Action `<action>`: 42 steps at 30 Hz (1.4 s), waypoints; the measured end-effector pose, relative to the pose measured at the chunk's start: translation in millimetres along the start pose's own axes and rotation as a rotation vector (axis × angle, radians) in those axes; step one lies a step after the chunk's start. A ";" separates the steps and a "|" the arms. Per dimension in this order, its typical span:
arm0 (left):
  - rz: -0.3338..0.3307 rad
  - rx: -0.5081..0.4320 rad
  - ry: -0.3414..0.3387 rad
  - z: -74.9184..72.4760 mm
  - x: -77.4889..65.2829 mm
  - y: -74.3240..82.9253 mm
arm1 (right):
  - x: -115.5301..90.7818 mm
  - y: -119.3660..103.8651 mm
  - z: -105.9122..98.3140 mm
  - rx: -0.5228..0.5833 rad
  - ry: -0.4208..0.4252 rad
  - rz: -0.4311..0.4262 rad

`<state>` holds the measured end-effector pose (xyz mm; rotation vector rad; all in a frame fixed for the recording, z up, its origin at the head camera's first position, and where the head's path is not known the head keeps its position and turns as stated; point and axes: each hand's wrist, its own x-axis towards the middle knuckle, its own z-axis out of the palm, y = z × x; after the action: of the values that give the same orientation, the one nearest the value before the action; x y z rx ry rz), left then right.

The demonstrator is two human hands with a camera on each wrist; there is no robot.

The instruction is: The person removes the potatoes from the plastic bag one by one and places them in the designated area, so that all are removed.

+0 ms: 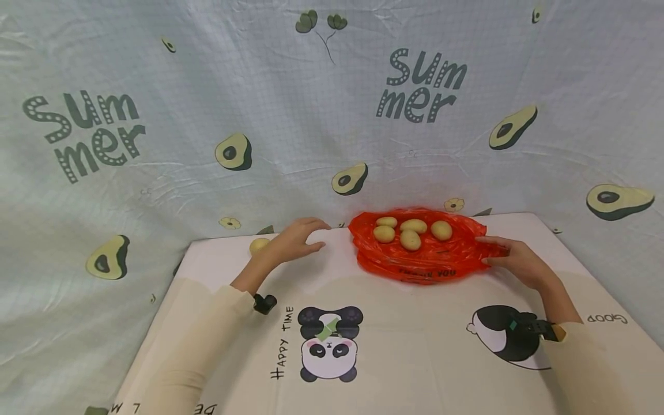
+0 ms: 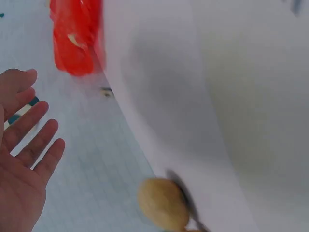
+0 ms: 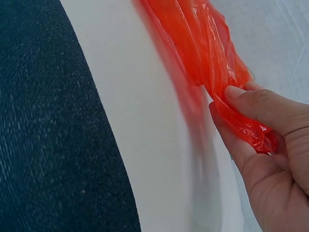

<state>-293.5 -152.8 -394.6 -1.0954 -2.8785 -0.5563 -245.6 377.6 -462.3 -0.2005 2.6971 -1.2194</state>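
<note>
A red plastic bag [image 1: 430, 262] is spread at the far side of the table, with black lettering along its front. Several yellowish potatoes [image 1: 410, 240] lie grouped within its outline. My right hand [image 1: 519, 262] pinches the bag's right end; in the right wrist view the gathered plastic [image 3: 236, 116] runs between thumb and fingers. To the left of the bag, my left hand [image 1: 298, 239] is held over the table with fingers extended and nothing in it. A single potato [image 1: 259, 246] lies beyond the left wrist, partly hidden by it, and this potato [image 2: 164, 204] also shows in the left wrist view.
The white table [image 1: 404, 340] carries printed pandas and words. Behind it hangs a pale cloth [image 1: 290, 115] with avocado and "summer" prints, close to the table's far edge. A black strap with a small device [image 1: 265, 304] sits on the left wrist, another [image 1: 539, 328] on the right.
</note>
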 end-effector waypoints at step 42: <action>0.166 -0.241 -0.091 35.3 110.7 113.9 | 1.1 5.1 10.6 0.010 0.003 0.062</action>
<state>-299.5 8.7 -375.9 -1.4106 -2.8118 -0.8833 -244.7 373.0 -473.2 -0.1138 2.6782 -1.2157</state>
